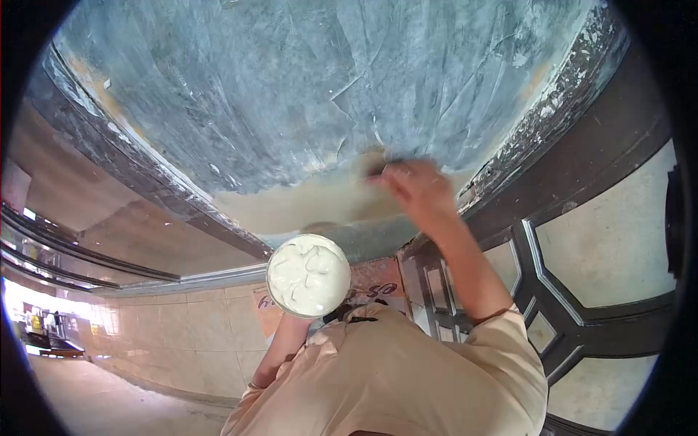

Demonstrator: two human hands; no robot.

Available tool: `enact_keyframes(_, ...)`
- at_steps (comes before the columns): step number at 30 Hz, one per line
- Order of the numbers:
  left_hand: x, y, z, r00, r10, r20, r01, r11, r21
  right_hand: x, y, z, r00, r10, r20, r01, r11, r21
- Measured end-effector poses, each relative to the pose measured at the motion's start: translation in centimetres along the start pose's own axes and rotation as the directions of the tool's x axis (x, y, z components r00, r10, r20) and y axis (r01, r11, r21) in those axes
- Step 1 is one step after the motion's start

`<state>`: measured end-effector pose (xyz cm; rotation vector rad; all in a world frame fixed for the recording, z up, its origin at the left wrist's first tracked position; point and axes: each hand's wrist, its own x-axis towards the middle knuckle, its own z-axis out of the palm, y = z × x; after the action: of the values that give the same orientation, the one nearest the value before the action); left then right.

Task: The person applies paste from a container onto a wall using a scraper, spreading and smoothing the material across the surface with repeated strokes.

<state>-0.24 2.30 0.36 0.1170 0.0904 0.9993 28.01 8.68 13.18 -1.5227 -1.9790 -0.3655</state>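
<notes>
My left hand [292, 321] supports a round tub [269, 280] from below, and the tub hides most of its fingers. Thick white paste [311, 276] fills the tub nearly to the rim, its surface swirled and uneven. Against the lower part of the wall, my right hand [420, 190] is closed on a dark putty knife [374, 166], both smeared by motion. Up the wall [305, 94] runs a grey-blue, streaky, scraped surface. A smooth beige band [283, 209] lies below it, under the right hand.
A chipped dark frame [542, 120] borders the wall on the right, beside a dark panelled door [582, 320]. Another worn frame [156, 163] edges the left side. Pale tiles [211, 330] cover the lower wall. A printed sheet [382, 280] lies below the tub.
</notes>
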Motion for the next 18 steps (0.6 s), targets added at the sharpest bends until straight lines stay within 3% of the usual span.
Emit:
enact_keyframes(1,-0.1,-0.2,0.3,1.0,-0.016,-0.004,0.015,0.999,-0.047,1.0,-0.2,-2.1,1.0,0.002,0.003,-0.002,1.0,0.002)
enact_keyframes(3,0.5,-0.6,0.0,0.999,0.022,-0.043,-0.019,0.998,0.055,2.9,-0.7,-6.5,0.984,0.009,-0.177,0.0,0.999,0.047)
enact_keyframes(5,1.2,-0.9,-1.5,0.992,-0.027,-0.124,0.028,1.0,0.005,2.4,-1.0,-6.9,0.982,-0.032,-0.186,0.04,0.998,0.039)
enact_keyframes(7,1.5,-1.3,-1.3,0.996,-0.032,-0.088,0.032,0.999,0.004,0.6,-0.4,-3.8,0.993,-0.117,-0.005,0.117,0.992,0.039)
enact_keyframes(8,1.5,-1.5,-1.5,0.997,-0.017,-0.07,0.018,1.0,0.023,-0.4,0.6,-1.6,0.993,-0.12,-0.004,0.12,0.992,0.038)
enact_keyframes(10,1.5,-1.8,-1.5,0.999,0.001,-0.052,0.002,0.999,0.044,-1.7,2.3,1.3,0.984,-0.068,0.168,0.076,0.996,-0.046)
enact_keyframes(11,1.6,-2.0,-1.3,0.999,-0.004,-0.037,0.005,1.0,0.025,-1.5,3.1,0.9,0.984,-0.073,0.165,0.082,0.996,-0.045)
enact_keyframes(13,1.8,-2.3,-0.9,1.0,-0.008,-0.01,0.008,1.0,-0.012,0.6,3.2,-2.7,0.999,0.032,-0.031,-0.031,0.999,0.018)
enact_keyframes(16,1.9,-3.2,-1.0,0.999,-0.02,-0.025,0.019,0.999,-0.046,2.4,2.4,-8.2,0.99,0.055,-0.131,-0.048,0.997,0.057)
enact_keyframes(17,2.2,-3.6,-1.0,0.999,-0.028,-0.039,0.025,0.998,-0.061,2.1,2.5,-8.0,0.99,0.055,-0.132,-0.048,0.997,0.055)
enact_keyframes(18,2.3,-4.0,-0.5,1.0,-0.028,-0.009,0.027,0.996,-0.084,1.7,2.5,-7.3,0.999,0.027,-0.032,-0.023,0.993,0.113)
